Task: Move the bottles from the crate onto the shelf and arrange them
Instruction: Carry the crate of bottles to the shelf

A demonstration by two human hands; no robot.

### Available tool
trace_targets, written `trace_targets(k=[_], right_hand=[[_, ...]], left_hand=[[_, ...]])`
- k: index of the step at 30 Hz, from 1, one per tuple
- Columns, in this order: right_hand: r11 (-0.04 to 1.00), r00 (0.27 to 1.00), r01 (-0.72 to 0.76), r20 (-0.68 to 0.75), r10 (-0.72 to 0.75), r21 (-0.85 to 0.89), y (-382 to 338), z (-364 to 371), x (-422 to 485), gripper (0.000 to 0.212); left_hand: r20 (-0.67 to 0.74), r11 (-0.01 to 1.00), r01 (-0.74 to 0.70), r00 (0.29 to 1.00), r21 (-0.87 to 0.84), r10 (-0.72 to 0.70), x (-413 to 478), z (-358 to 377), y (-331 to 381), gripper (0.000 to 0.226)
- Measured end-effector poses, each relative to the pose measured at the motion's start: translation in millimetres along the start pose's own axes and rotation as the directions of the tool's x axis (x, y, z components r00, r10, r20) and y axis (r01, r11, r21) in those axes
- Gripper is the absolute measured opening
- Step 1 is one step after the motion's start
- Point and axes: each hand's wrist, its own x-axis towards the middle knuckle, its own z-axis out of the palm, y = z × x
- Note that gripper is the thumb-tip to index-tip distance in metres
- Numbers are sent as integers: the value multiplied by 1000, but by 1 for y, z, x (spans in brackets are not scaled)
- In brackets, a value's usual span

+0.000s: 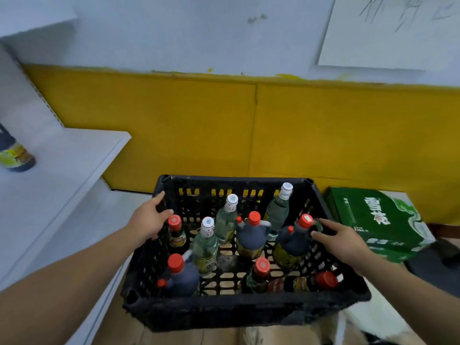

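Inside the black crate (249, 317) stand 8 bottles (230, 220); 1 more lies near its front right corner. The left hand (151, 220) grips its left rim. The right hand (341, 242) reaches over the right rim to a dark jug (293, 242); I cannot tell whether it grips. A lone bottle (16, 155) stands on the white shelf (62, 170).

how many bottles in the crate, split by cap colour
red-cap bottles: 6
white-cap bottles: 3
total in the crate: 9
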Motion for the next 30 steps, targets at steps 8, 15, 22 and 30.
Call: trace_targets(k=[8,15,22,30], right_hand=[[993,1000,5,19,-3,-115,-57,3,118,60],[992,995,-104,-9,103,-74,-88,58,177,58],[966,966,-258,-8,258,32,-94,159,227,54],[953,956,-290,75,285,84,-69,257,311,45]], left_hand=[[-5,994,64,998,-83,-65,111,14,24,63],[63,999,48,997,-6,-48,231,23,1,64],[170,987,-87,983,132,64,349,28,-46,66],[188,986,-40,982,165,9,433,72,-108,66]])
